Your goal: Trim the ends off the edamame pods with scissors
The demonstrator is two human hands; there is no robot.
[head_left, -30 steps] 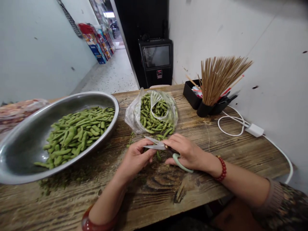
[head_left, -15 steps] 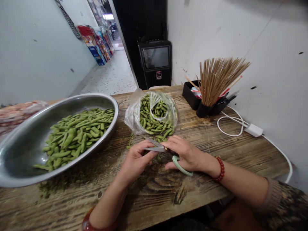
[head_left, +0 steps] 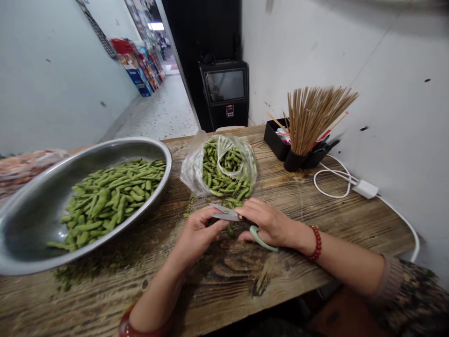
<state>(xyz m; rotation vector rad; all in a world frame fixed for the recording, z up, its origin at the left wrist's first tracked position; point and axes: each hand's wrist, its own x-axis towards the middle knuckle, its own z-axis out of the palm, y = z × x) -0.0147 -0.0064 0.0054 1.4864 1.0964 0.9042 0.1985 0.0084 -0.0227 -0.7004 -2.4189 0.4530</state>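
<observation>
My right hand [head_left: 268,223] is closed round scissors [head_left: 257,238] with pale green handles, their blades pointing left and a little apart. The blades reach to the fingers of my left hand [head_left: 198,231]. Thumb and fingertips are pinched together there, and what lies between them is hidden behind the blades and fingers. Just beyond both hands an open clear plastic bag [head_left: 191,171] holds green soybean pods [head_left: 210,168], some spilling at its mouth. To the left, a large metal bowl [head_left: 28,229] stands tilted in view with many pods [head_left: 105,201] in it.
Green trimmings [head_left: 87,264] are scattered on the wooden table [head_left: 228,299] by the bowl. A black holder [head_left: 294,161] with thin wooden skewers [head_left: 312,119] stands at the back right. Beside it lie a white cable and adapter [head_left: 365,189]. A bag of pinkish contents [head_left: 28,168] sits far left.
The scissor blades have come closer together at my left fingertips. Both hands stay in nearly the same place, and the view has shifted slightly.
</observation>
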